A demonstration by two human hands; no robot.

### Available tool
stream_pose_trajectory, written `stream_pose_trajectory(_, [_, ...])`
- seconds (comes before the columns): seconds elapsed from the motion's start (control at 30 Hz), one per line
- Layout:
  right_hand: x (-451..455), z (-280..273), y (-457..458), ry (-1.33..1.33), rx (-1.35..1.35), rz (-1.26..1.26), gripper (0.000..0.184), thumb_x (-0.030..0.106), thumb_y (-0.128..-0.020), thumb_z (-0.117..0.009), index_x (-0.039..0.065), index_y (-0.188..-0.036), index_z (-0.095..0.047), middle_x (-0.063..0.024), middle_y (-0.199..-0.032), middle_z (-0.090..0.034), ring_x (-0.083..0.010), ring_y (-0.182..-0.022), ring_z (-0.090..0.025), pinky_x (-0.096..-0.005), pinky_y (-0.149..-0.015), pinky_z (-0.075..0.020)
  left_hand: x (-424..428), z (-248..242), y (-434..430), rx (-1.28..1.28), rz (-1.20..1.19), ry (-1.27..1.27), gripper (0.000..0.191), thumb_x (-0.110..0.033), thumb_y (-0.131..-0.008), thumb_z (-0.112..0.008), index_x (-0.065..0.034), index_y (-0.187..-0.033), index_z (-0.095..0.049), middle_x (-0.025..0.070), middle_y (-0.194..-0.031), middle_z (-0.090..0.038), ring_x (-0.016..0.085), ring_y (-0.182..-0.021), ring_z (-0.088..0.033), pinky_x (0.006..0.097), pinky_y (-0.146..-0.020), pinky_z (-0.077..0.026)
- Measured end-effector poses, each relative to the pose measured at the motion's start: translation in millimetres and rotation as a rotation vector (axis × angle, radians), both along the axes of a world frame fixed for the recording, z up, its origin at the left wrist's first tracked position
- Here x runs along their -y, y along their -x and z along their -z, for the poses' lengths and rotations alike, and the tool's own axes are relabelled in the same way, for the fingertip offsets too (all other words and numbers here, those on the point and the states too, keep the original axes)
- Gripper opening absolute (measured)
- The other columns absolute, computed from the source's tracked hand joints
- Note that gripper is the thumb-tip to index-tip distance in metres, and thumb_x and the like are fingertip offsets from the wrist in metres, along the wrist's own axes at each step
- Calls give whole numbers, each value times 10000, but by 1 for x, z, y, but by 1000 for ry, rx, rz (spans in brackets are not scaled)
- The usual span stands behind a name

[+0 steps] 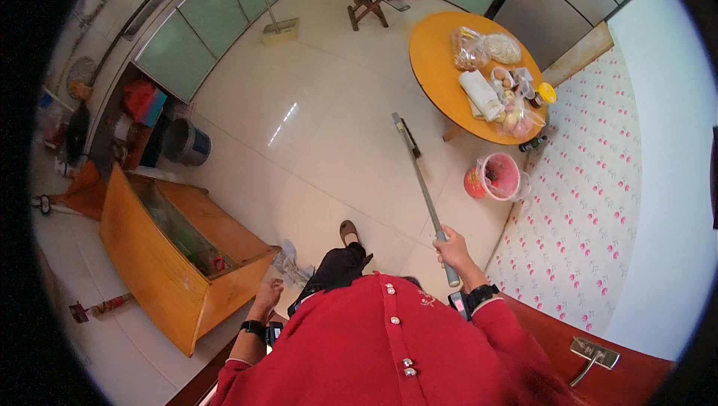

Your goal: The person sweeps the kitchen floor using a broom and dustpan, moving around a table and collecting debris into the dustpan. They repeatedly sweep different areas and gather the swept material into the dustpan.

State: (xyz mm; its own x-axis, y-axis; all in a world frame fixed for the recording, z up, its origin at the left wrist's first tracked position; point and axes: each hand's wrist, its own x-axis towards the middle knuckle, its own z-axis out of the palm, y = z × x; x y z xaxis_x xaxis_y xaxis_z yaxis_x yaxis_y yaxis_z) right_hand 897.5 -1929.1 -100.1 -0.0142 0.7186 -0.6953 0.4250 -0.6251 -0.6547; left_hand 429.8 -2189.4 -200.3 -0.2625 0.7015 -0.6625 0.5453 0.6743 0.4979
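My right hand [453, 249] is closed around the upper end of a long grey broom handle [424, 193]. The broom slopes away from me, and its narrow head with dark bristles [414, 139] is at the tiled floor. My left hand [269, 296] hangs low at my side with loosely bent fingers and holds nothing that I can see. It is nearest to the corner of an orange-brown wooden cabinet [235, 305]. A pale crumpled cloth [291, 264] lies on the floor just beyond that hand.
A round wooden table [432, 69] with bagged food stands ahead right, a red bucket [472, 184] below it. At left, a dark bucket [188, 142] stands by green cupboards [176, 52]. A folding stool [368, 5] and a dustpan [280, 31] are farther off. A red door [538, 330] is behind right.
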Motion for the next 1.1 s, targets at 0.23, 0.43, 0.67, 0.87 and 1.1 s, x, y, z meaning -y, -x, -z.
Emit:
stream_pose_trajectory(0.23, [-93,27,19,-108,98,50,531,51,-740,-589,27,-1256,-463,-75,-624,-540,-152,-416,-512,-308,-369,-424,-48,-4,59,57,-322,-188,289,-99,-813,-509,10,-1067,-593,167,-933,-648,249,-878,-612,343,-767,-482])
stream_pose_trajectory(0.43, [-189,55,26,23,-16,188,294,42,-772,-550,41,-1055,-469,-55,-610,-486,-161,-426,-492,-321,-346,-412,-32,-25,37,7,-411,-87,279,-94,-785,-530,15,-1028,-613,169,-885,-655,239,-825,-631,337,-740,-492])
stream_pose_trajectory(0.67, [-248,68,76,177,-135,-28,204,52,-807,-521,83,-989,-435,-33,-604,-438,-146,-438,-457,-298,-360,-399,-62,-44,-13,15,-464,192,274,-79,-760,-559,16,-1005,-636,143,-775,-668,201,-684,-647,317,-635,-513])
stream_pose_trajectory(0.87, [-321,42,96,343,-181,-467,591,83,-805,-550,133,-1366,-371,-16,-608,-458,-122,-411,-453,-280,-355,-401,-217,-46,-26,109,-289,107,271,-87,-831,-511,34,-1062,-587,115,-835,-656,171,-718,-602,298,-666,-483])
stream_pose_trajectory(1.1, [-426,0,98,271,-235,-670,575,85,-794,-589,4,-1328,-392,-42,-618,-524,-122,-412,-491,-274,-355,-417,-366,-74,-48,262,-510,-203,277,-96,-877,-498,29,-1119,-549,94,-910,-647,156,-791,-588,265,-668,-461])
